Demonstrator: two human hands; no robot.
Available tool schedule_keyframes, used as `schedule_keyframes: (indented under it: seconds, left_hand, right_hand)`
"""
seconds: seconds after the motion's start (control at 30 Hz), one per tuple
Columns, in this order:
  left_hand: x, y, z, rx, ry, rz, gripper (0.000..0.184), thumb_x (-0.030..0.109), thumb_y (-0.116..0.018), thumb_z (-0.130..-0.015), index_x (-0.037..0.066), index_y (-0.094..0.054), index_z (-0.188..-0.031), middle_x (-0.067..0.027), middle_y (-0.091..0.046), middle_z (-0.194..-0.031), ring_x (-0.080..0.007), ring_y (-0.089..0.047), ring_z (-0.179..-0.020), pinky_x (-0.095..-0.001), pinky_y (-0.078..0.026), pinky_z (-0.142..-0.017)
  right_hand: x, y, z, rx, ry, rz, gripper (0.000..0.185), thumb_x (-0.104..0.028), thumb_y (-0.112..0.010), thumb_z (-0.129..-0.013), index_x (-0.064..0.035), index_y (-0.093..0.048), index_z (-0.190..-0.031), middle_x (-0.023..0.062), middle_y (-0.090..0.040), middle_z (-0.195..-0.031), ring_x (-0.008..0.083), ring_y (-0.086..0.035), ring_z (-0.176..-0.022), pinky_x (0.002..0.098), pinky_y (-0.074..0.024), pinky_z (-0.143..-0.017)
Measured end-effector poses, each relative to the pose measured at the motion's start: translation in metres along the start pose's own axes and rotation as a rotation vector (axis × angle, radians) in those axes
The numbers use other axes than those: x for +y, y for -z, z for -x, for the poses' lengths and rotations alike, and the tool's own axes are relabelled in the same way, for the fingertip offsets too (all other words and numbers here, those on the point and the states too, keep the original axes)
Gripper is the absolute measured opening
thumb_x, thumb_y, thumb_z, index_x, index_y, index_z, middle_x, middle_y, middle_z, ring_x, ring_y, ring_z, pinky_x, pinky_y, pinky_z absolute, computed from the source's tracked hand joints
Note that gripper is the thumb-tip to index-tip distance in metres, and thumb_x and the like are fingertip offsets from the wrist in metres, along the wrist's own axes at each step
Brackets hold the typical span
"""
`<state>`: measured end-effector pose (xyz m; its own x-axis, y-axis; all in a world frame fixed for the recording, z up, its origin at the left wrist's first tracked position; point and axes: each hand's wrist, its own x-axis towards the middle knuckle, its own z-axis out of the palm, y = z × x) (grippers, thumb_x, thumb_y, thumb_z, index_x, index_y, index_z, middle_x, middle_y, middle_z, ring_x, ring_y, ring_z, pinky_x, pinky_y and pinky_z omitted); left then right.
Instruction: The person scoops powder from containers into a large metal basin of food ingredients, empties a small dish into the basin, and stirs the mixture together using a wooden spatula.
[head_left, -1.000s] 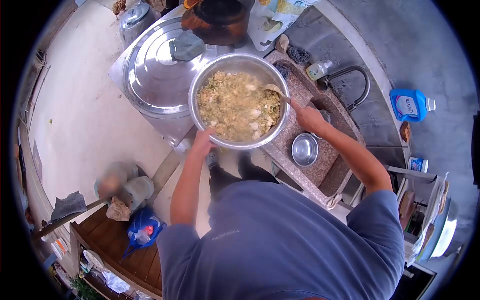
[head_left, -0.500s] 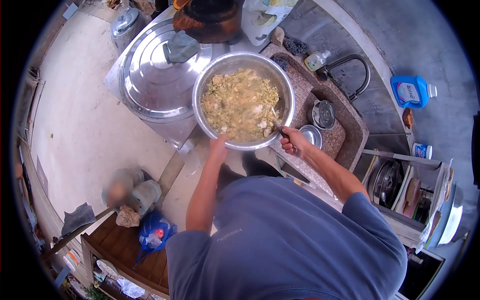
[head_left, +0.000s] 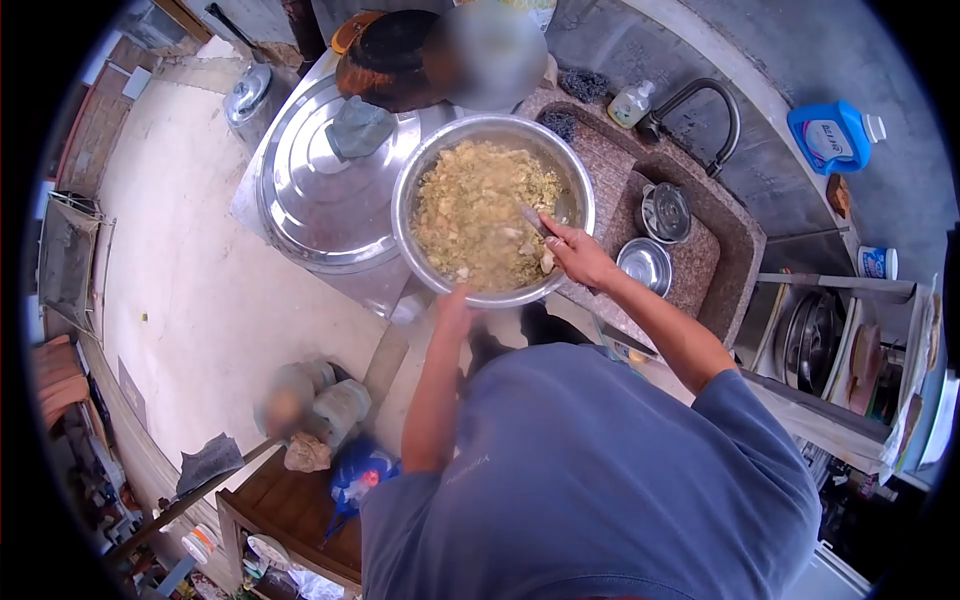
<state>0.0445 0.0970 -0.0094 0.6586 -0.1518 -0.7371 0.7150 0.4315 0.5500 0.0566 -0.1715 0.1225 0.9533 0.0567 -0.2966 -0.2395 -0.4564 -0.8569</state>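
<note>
A wide metal bowl (head_left: 405, 222) holds a yellowish, crumbly food mixture (head_left: 475, 205) with paler pieces in it. My left hand (head_left: 457, 308) grips the bowl's near rim, its fingers partly hidden. Over the right part of the bowl, my right hand (head_left: 575, 252) is closed round the handle of a spoon (head_left: 537, 222), whose head is down in the mixture. Left of the bowl lies a large round metal lid (head_left: 290, 200) with a grey-green cloth (head_left: 360, 128) on its knob.
A stone sink (head_left: 735, 260) at the right has a lidded pot (head_left: 667, 213), a small metal bowl (head_left: 645, 262) and a black faucet (head_left: 735, 110). Behind the lid sits a blackened pot (head_left: 385, 75). A blue bottle (head_left: 828, 138) stands farther right.
The spoon and my right hand have moved from the bowl's right edge in over the mixture. My left hand stays at the near rim. The view has shifted and turned slightly.
</note>
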Motion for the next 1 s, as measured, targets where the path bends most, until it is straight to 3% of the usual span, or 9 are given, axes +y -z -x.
schedule_keyframes:
  seconds: [0.03,0.1,0.23,0.47,0.5,0.6,0.67,0.73,1.0]
  left_hand:
    - [0.003,-0.003,0.004,-0.004,0.008,-0.001,0.028,0.005,-0.054,-0.085,-0.008,-0.046,-0.108,-0.0162,-0.061,-0.087,-0.0304,-0.069,-0.071,-0.0434,-0.062,-0.055]
    - [0.011,-0.008,0.014,-0.023,0.005,-0.031,0.033,0.005,-0.054,-0.085,-0.008,-0.044,-0.113,-0.0170,-0.060,-0.091,-0.0316,-0.069,-0.074,-0.0462,-0.061,-0.060]
    - [-0.004,0.006,-0.005,-0.037,0.005,-0.016,0.035,0.005,-0.054,-0.084,-0.007,-0.043,-0.115,-0.0187,-0.059,-0.098,-0.0328,-0.068,-0.081,-0.0496,-0.061,-0.064]
    - [-0.031,0.021,-0.026,0.013,-0.069,0.032,0.027,0.006,-0.054,-0.084,-0.006,-0.048,-0.106,-0.0174,-0.060,-0.092,-0.0305,-0.067,-0.075,-0.0459,-0.057,-0.060]
    - [-0.032,0.024,-0.029,0.008,-0.075,0.034,0.025,0.007,-0.054,-0.084,-0.006,-0.049,-0.104,-0.0171,-0.060,-0.090,-0.0298,-0.066,-0.073,-0.0446,-0.056,-0.057]
    - [-0.042,0.028,-0.037,0.036,-0.092,0.009,0.020,0.008,-0.054,-0.084,-0.006,-0.052,-0.098,-0.0165,-0.060,-0.087,-0.0276,-0.064,-0.068,-0.0409,-0.050,-0.049]
    - [-0.039,0.031,-0.038,0.001,-0.063,-0.033,0.021,0.008,-0.055,-0.084,-0.006,-0.052,-0.099,-0.0168,-0.060,-0.088,-0.0284,-0.064,-0.067,-0.0413,-0.051,-0.049]
    - [-0.029,0.017,-0.028,0.012,-0.060,-0.010,0.022,0.009,-0.054,-0.085,-0.006,-0.051,-0.101,-0.0175,-0.060,-0.088,-0.0297,-0.065,-0.066,-0.0427,-0.054,-0.050]
    - [-0.010,-0.002,-0.003,-0.008,-0.044,-0.007,0.029,0.007,-0.054,-0.085,-0.008,-0.048,-0.108,-0.0193,-0.061,-0.091,-0.0294,-0.068,-0.069,-0.0405,-0.059,-0.051]
  right_hand:
    - [0.003,0.000,-0.006,0.125,0.309,0.221,0.056,-0.018,-0.047,-0.098,-0.0235,-0.037,-0.153,0.0153,-0.064,-0.073,0.0264,-0.060,-0.053,0.0384,-0.0489,-0.050]
    - [0.002,0.013,-0.013,0.091,0.443,0.490,0.062,-0.014,-0.052,-0.093,-0.0274,-0.038,-0.152,0.0237,-0.067,-0.079,0.0376,-0.068,-0.070,0.0480,-0.0532,-0.063]
    - [-0.032,0.040,-0.057,-0.040,0.217,1.004,0.064,-0.017,-0.054,-0.092,-0.0293,-0.036,-0.151,0.0175,-0.069,-0.079,0.0343,-0.070,-0.074,0.0460,-0.0551,-0.066]
    - [0.015,0.055,-0.027,-0.041,-0.119,1.037,0.065,-0.017,-0.049,-0.093,-0.0262,-0.028,-0.154,0.0193,-0.070,-0.086,0.0368,-0.070,-0.078,0.0488,-0.0555,-0.067]
    - [0.023,0.050,-0.011,-0.005,-0.132,0.926,0.062,-0.013,-0.049,-0.092,-0.0172,-0.034,-0.152,0.0250,-0.068,-0.086,0.0413,-0.069,-0.078,0.0526,-0.0541,-0.066]
    - [0.104,0.021,0.024,0.250,0.269,0.602,0.058,-0.011,-0.048,-0.093,-0.0092,-0.037,-0.150,0.0217,-0.066,-0.075,0.0342,-0.067,-0.063,0.0466,-0.0525,-0.055]
    - [0.031,0.021,0.045,-0.002,-0.490,-0.034,0.056,-0.011,-0.045,-0.095,-0.0051,-0.037,-0.150,0.0136,-0.059,-0.067,0.0212,-0.056,-0.047,0.0361,-0.0460,-0.045]
    - [0.020,0.015,0.046,-0.003,-0.658,-0.516,0.063,-0.014,-0.043,-0.098,-0.0138,-0.024,-0.157,0.0020,-0.046,-0.062,0.0110,-0.040,-0.043,0.0281,-0.0345,-0.037]
    - [0.037,-0.019,0.013,-0.185,-0.807,-1.438,0.013,-0.025,-0.040,-0.105,-0.0202,-0.046,-0.115,-0.0035,-0.041,-0.062,0.0051,-0.036,-0.041,0.0193,-0.0267,-0.032]
